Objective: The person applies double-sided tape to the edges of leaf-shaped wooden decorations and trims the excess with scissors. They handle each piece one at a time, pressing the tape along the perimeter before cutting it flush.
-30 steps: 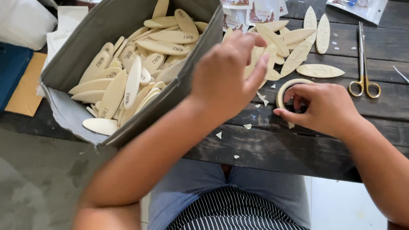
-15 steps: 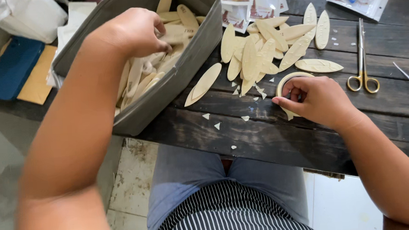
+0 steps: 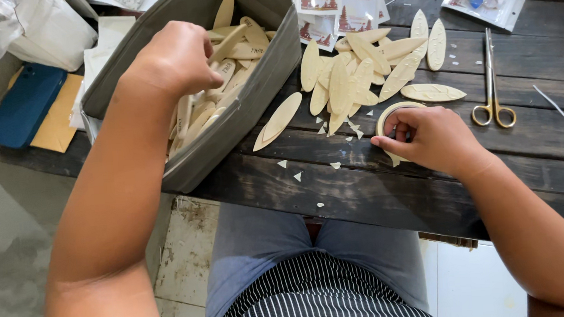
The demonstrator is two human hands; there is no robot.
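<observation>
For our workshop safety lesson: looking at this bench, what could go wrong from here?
1. The grey fabric bin overhangs the table edge; the left hand digging among its wooden leaf shapes might tip it.
2. The scissors lie near the right hand on the tape roll; a careless reach could hit them.
</observation>
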